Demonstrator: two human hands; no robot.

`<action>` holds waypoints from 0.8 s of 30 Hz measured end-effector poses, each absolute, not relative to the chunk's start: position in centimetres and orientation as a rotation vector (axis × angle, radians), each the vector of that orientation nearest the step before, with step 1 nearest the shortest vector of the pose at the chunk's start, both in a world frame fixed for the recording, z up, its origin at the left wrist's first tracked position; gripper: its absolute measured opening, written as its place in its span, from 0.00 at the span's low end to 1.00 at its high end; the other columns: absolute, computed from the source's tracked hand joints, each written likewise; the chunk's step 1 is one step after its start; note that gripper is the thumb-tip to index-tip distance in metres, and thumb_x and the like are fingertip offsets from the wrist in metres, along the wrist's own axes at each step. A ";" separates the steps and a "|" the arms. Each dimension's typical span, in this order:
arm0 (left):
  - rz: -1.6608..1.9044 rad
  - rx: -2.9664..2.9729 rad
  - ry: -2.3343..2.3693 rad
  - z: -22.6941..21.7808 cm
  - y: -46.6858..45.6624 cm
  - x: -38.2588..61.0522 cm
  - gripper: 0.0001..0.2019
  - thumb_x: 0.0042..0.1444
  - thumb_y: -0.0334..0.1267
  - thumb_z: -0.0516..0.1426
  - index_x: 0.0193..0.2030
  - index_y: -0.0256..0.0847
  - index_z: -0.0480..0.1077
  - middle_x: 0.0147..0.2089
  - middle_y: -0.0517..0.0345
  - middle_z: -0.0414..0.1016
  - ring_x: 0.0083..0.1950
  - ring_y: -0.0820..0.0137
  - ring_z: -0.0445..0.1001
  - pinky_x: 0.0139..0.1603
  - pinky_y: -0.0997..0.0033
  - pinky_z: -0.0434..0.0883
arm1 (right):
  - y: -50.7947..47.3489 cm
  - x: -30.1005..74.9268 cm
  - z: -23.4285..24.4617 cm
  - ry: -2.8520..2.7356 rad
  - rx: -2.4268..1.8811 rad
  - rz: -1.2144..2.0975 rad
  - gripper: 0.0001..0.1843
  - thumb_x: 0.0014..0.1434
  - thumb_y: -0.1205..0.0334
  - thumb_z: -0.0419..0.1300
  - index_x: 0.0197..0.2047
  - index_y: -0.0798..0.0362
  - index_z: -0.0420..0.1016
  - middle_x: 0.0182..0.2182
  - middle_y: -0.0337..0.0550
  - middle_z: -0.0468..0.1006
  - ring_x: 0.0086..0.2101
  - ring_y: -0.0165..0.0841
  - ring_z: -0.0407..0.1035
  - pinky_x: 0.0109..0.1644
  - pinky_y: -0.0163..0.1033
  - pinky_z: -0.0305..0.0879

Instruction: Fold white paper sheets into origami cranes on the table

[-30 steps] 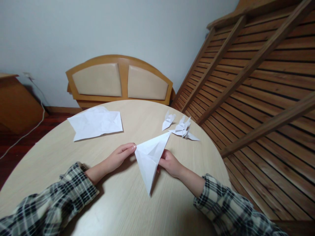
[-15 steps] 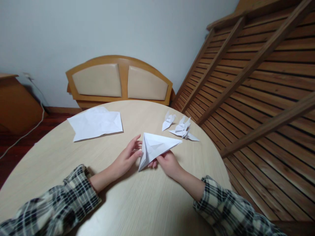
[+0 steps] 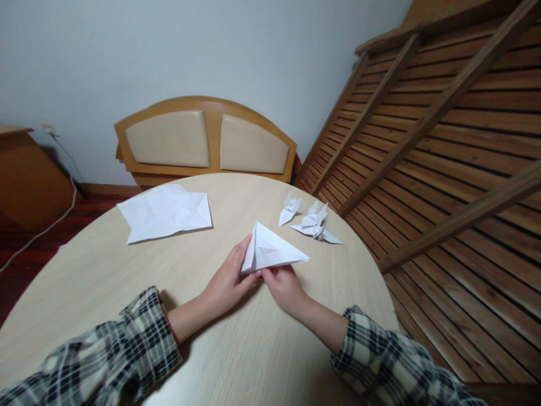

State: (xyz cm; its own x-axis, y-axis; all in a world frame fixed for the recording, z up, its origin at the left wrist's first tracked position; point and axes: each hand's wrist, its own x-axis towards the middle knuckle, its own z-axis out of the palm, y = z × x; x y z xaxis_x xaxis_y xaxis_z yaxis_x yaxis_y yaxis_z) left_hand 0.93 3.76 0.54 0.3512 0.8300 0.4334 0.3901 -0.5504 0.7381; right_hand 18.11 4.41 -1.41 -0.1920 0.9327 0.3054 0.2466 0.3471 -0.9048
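A folded sheet of white paper (image 3: 273,248), roughly triangular with a crease near its left side, is held between my two hands above the table. My left hand (image 3: 230,276) grips its left edge, thumb along the bottom and fingers partly hidden behind the paper. Closed on the lower edge is my right hand (image 3: 285,287), its thumb near the left thumb and its other fingers mostly underneath. Just beyond the paper's right tip stand several small folded paper cranes (image 3: 313,221), two or more of them bunched together.
Creased white paper sheets (image 3: 169,215) lie at the left on the round wooden table (image 3: 203,355). A padded headboard (image 3: 207,135) stands behind the table. Wooden slatted panels (image 3: 422,141) lean along the right side. A white cable (image 3: 63,214) runs down at the far left.
My left hand has closed onto the paper's left edge, where its fingers were spread beside it. The paper has turned slightly clockwise, its right tip now lower.
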 end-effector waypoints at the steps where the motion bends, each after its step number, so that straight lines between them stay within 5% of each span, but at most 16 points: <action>1: 1.125 2.109 1.058 0.5 3.9 0.9 0.38 0.62 0.36 0.56 0.75 0.44 0.42 0.72 0.40 0.56 0.71 0.51 0.57 0.71 0.43 0.56 | 4.4 18.1 -1.3 -1.683 -1.051 0.910 0.18 0.62 0.63 0.55 0.55 0.50 0.73 0.52 0.51 0.78 0.56 0.44 0.70 0.64 0.54 0.63; 9: 1.171 2.153 1.056 0.6 4.0 0.5 0.33 0.66 0.35 0.50 0.75 0.47 0.42 0.74 0.44 0.53 0.73 0.55 0.55 0.72 0.45 0.55 | 4.6 18.3 -1.2 -1.759 -1.051 0.969 0.14 0.66 0.53 0.53 0.46 0.48 0.77 0.38 0.48 0.80 0.45 0.42 0.75 0.51 0.49 0.75; 24: 1.254 1.999 1.130 0.3 4.6 0.8 0.29 0.64 0.33 0.49 0.72 0.41 0.52 0.72 0.44 0.58 0.72 0.58 0.57 0.72 0.48 0.55 | 5.0 17.6 -1.3 -1.651 -0.993 0.989 0.20 0.67 0.55 0.52 0.60 0.47 0.68 0.48 0.50 0.78 0.43 0.39 0.76 0.48 0.47 0.76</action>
State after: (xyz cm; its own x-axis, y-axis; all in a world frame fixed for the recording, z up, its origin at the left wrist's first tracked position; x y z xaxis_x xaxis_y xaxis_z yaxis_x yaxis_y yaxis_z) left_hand 0.76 4.59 0.30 0.2237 0.8560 0.4661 0.3752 -0.5170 0.7694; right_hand 17.59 4.96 -1.26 -0.2326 0.9237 0.3045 0.1674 0.3464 -0.9230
